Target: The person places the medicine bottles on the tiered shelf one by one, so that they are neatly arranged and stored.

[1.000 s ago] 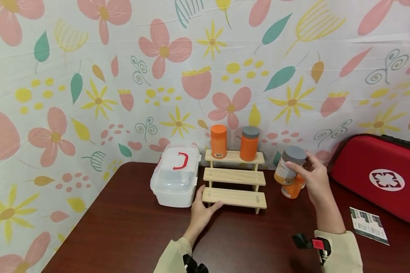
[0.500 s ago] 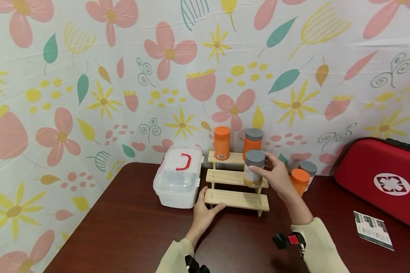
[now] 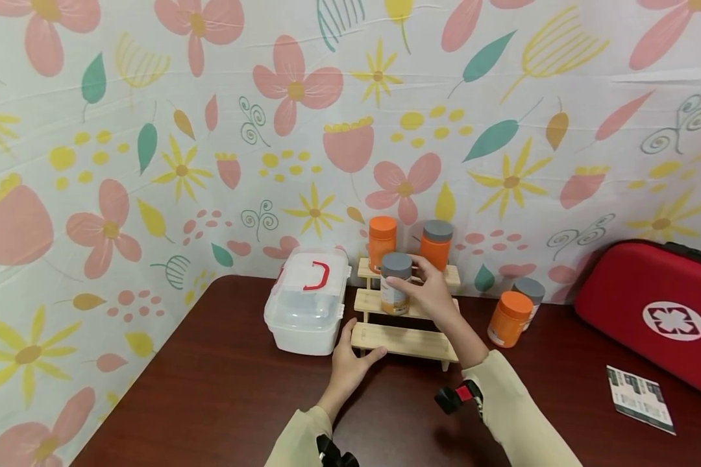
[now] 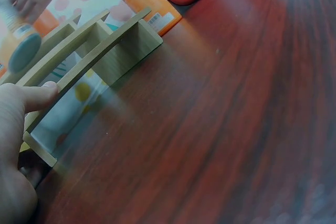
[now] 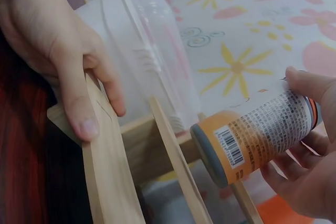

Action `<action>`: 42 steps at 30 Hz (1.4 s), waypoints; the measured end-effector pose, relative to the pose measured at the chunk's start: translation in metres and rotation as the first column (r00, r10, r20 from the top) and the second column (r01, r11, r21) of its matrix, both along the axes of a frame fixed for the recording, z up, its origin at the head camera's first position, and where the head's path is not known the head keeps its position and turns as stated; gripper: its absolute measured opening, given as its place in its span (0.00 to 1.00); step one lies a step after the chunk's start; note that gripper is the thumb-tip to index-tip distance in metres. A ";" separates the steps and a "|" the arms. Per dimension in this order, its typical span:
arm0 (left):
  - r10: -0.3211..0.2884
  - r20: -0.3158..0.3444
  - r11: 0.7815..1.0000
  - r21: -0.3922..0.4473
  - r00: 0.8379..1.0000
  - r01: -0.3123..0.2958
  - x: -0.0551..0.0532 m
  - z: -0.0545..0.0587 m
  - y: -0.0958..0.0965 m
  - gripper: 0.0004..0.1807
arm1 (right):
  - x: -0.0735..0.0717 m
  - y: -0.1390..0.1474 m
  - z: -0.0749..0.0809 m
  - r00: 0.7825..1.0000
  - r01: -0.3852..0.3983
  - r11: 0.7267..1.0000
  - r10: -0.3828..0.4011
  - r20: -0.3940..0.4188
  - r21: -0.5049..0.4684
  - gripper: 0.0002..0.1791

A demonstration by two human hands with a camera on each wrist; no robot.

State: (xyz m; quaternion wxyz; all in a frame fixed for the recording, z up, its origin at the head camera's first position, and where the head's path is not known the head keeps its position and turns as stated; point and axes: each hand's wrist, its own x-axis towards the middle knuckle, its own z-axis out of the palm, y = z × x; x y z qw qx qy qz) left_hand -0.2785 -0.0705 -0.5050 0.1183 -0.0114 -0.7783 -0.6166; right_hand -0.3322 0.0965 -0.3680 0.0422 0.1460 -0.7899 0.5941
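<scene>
My right hand (image 3: 432,292) holds a jar (image 3: 395,285) with a grey lid and a white and orange label. The jar is upright at the middle step of a three-step wooden display rack (image 3: 405,340); I cannot tell whether its base touches the wood. In the right wrist view the thumb and fingers wrap the jar (image 5: 257,135), and its barcode shows. My left hand (image 3: 348,363) grips the left end of the rack's lowest step, thumb along the front. On the top step stand an orange-lidded orange jar (image 3: 382,243) and a grey-lidded orange jar (image 3: 436,243).
Left of the rack sits a clear-lidded white box (image 3: 306,305) with a red handle. To its right stand an orange jar (image 3: 509,321) and a grey-lidded jar (image 3: 530,292). A red case (image 3: 625,305) and a printed card (image 3: 639,399) lie at the far right.
My right hand has carried the grey-lidded jar leftward, from beside the jars on the right to the rack's middle step. The left hand keeps its grip on the lowest step.
</scene>
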 end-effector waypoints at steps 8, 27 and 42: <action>0.008 -0.012 1.000 -0.001 1.000 -0.008 -0.001 0.001 0.000 0.48 | -0.009 -0.015 -0.002 0.999 -0.009 1.000 0.009 -0.038 0.000 0.35; 0.009 -0.008 1.000 -0.017 1.000 -0.009 -0.002 0.001 -0.001 0.48 | -0.017 -0.022 -0.015 0.999 0.040 0.999 -0.040 -0.024 -0.008 0.38; 0.008 0.000 1.000 -0.027 1.000 -0.008 0.003 0.000 0.000 0.48 | -0.017 -0.027 -0.019 0.998 0.057 0.998 -0.057 -0.009 -0.022 0.40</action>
